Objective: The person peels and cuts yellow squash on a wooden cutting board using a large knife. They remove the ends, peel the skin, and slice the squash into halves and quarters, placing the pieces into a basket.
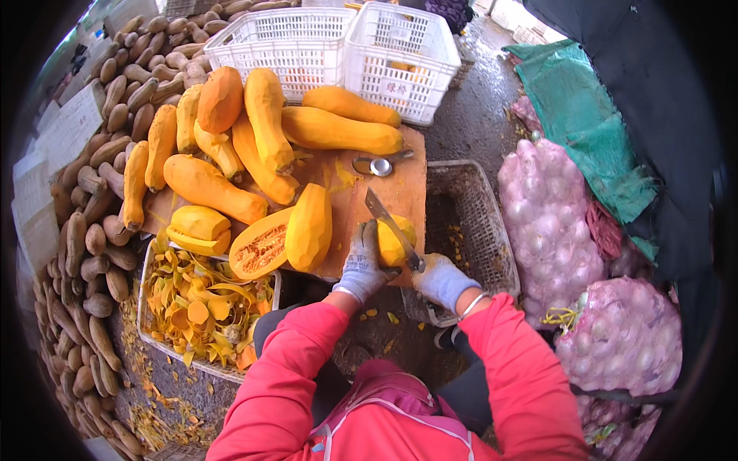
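Observation:
My gloved left hand (pixel 365 261) grips a peeled orange squash piece (pixel 396 233) at the near right of an orange-brown board (pixel 350 173). My gloved right hand (pixel 438 276) holds a knife (pixel 393 228), its blade lying diagonally across that piece. Just left of them are a peeled half (pixel 307 228) and a cut half (pixel 257 246) showing seeds. Several whole peeled squashes (pixel 342 129) cover the back and left of the board, and a metal tool (pixel 380 167) with a round silver part lies near its right edge.
A crate of peels (pixel 204 300) sits at lower left, a dirty crate (pixel 492 230) right of the board, white crates (pixel 273 61) behind. Unpeeled squashes (pixel 96 261) are heaped along the left. Mesh onion sacks (pixel 550 223), a green sheet (pixel 569 107) and dark fabric (pixel 630 92) line the right.

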`<state>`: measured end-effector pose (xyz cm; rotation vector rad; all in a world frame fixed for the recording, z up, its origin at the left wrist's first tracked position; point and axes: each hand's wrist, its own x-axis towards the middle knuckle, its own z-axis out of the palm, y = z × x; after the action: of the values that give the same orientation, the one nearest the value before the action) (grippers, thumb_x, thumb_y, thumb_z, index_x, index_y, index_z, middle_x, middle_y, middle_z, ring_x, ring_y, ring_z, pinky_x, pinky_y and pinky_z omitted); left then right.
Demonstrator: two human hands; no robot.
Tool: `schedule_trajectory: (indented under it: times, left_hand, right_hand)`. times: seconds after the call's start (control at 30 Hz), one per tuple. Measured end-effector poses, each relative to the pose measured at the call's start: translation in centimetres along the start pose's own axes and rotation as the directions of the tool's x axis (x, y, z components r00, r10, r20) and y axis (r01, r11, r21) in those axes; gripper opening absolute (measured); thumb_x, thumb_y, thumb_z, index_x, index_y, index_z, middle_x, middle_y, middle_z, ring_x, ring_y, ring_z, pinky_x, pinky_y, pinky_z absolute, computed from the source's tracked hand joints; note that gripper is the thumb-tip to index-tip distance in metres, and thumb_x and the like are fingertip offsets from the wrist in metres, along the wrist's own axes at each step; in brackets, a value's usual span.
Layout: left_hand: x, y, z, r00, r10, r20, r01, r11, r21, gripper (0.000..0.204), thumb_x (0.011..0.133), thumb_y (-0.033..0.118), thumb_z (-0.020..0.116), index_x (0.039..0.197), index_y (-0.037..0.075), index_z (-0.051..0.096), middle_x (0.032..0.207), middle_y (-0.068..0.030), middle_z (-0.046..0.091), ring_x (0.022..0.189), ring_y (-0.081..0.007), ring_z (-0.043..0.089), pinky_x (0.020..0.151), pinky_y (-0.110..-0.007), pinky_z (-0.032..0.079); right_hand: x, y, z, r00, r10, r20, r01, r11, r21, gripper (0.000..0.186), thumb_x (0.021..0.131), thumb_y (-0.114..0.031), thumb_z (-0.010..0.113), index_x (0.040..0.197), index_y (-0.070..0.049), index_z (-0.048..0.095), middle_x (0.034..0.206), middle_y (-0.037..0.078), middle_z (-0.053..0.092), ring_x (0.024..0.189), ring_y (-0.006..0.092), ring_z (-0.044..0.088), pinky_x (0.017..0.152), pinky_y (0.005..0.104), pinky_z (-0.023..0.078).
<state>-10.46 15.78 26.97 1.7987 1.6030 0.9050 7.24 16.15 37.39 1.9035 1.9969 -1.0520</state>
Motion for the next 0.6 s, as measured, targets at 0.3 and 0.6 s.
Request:
schedule_trajectory:
  times: [0.3,0.6]
  left_hand:
    - [9.3,-5.2,-5.0,0.996,-0.029,-0.084,0.023,0.997,-0.073,0.126,0.051,0.033,0.098,0.151,-0.002,0.030,0.150,-0.0268,0.040,0.140,-0.0436,0.040,0.119,-0.044,0.035]
    - [14.0,-8.2,-6.2,0.976,-0.031,-0.214,0.052,0.994,0.096,0.128,0.050,0.028,0.098,0.152,-0.004,0.028,0.151,-0.0275,0.038,0.143,-0.0430,0.035,0.122,-0.044,0.031]
  right_hand:
    - [9.0,-5.4,-2.0,0.955,-0.230,-0.188,0.235,0.972,0.003,0.036,0.092,-0.027,0.053,0.111,-0.003,0.070,0.112,0.028,0.069,0.110,0.0458,0.064,0.096,0.0531,0.051]
    - [17.6,-9.6,-8.5,0.954,-0.240,0.180,0.270,0.949,-0.165,0.027,0.088,-0.014,0.057,0.103,0.002,0.072,0.090,0.025,0.073,0.079,0.0337,0.075,0.069,0.0410,0.060]
